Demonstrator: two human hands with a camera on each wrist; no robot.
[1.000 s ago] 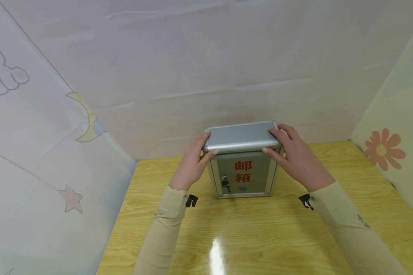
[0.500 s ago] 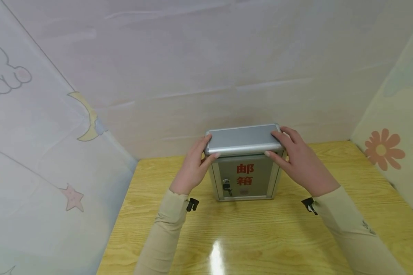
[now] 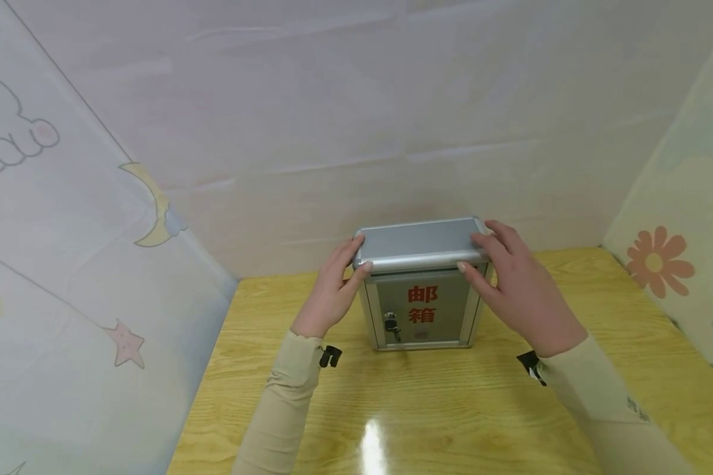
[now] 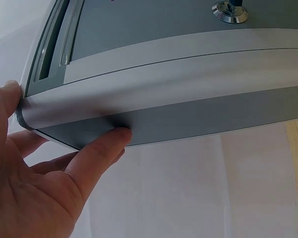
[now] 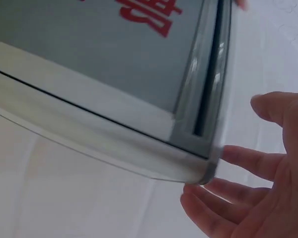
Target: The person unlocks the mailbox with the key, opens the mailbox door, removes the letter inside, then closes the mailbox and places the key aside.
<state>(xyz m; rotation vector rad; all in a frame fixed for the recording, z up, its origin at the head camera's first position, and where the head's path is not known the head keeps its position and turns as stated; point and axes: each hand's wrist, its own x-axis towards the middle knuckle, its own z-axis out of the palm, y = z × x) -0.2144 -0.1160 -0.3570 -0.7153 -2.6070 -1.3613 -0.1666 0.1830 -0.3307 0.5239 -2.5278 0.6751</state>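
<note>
A grey metal mailbox [image 3: 420, 242] with red characters on its door stands upright on the wooden table, near the back wall. A key sits in the lock [image 3: 391, 323] at the door's lower left. My left hand [image 3: 328, 293] holds its upper left corner, the thumb at the front edge and the fingers around the side. In the left wrist view one fingertip presses the dark side panel [image 4: 188, 116]. My right hand [image 3: 521, 290] is at the upper right corner. In the right wrist view its fingers touch the corner, while the thumb [image 5: 268, 106] is apart from the box.
A yellow wood-grain table [image 3: 440, 409] spreads in front of and beside the mailbox. Pale cloth walls enclose it: the back wall [image 3: 356, 119], a left wall [image 3: 53, 264] with a moon and star print, and a right wall with a red flower [image 3: 656, 262].
Over the last second the mailbox and both hands have shifted slightly down in the head view. Both hands have stayed at the same upper corners.
</note>
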